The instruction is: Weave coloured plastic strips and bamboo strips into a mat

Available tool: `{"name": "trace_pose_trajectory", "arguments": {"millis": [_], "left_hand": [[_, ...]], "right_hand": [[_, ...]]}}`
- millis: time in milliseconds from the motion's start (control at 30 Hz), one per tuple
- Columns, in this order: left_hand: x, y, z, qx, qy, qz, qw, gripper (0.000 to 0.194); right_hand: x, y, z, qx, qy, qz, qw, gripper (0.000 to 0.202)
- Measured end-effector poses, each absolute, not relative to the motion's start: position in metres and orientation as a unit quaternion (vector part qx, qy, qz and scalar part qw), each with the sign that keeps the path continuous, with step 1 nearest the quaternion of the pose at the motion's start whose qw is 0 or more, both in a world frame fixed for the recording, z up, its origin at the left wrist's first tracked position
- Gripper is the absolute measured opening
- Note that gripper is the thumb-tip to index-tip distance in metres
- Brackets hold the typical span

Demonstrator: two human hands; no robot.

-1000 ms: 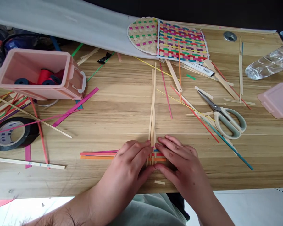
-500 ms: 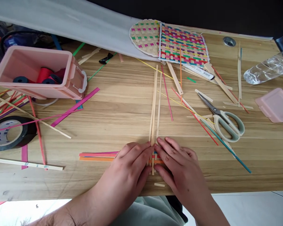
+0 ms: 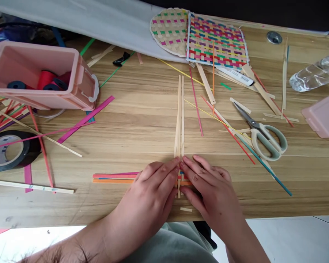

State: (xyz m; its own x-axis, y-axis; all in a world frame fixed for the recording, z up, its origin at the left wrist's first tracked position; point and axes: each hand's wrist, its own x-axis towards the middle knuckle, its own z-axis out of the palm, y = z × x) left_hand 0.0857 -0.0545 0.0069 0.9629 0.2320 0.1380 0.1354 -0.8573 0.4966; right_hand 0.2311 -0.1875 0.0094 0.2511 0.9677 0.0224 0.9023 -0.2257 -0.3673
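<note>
Pale wood makes up the table [image 3: 142,128], which spans most of the view. Over its near edge reach your left hand [image 3: 153,182] and right hand [image 3: 212,184], fingertips almost meeting at centre. Beneath them, close to that edge, pale strips [image 3: 178,117] running away from you cross coloured strips [image 3: 112,176] that stick out to your left. Your fingers are bent and lie close together on the strips; whether either thumb pinches one, I cannot tell. It should help to hold the crossed part flat with one hand, nudge each pale strip snug with the other, and press evenly, since thin strips may slip.

Around you, largest first: a pink bin [image 3: 44,99] of spools stands at left; a woven square [image 3: 216,42] overlaps a round woven piece [image 3: 168,34] at the back; a clear bottle [image 3: 315,71] lies far right; then scissors [image 3: 254,124], and black tape [image 3: 33,153] at left. A loose magenta strip [image 3: 196,102], right of the pale ends, might snag. Smallest, a pale offcut [image 3: 186,209] lies between your wrists and could slide underneath.
</note>
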Motion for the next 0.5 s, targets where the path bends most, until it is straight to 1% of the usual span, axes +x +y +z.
{"name": "trace_pose_trajectory", "arguments": {"millis": [333, 433, 500], "left_hand": [[0.0859, -0.0559, 0.0029, 0.950, 0.103, 0.138, 0.260, 0.035], [0.0839, -0.0573, 0.0002, 0.947, 0.101, 0.168, 0.255, 0.036], [0.0803, -0.0592, 0.0026, 0.946, 0.093, 0.202, 0.237, 0.032]], "right_hand": [[0.2321, -0.1871, 0.0092, -0.774, -0.607, 0.118, 0.136, 0.040], [0.2310, -0.1867, 0.0106, -0.780, -0.594, 0.138, 0.142, 0.041], [0.2312, -0.1876, 0.0101, -0.780, -0.588, 0.139, 0.160, 0.042]]}}
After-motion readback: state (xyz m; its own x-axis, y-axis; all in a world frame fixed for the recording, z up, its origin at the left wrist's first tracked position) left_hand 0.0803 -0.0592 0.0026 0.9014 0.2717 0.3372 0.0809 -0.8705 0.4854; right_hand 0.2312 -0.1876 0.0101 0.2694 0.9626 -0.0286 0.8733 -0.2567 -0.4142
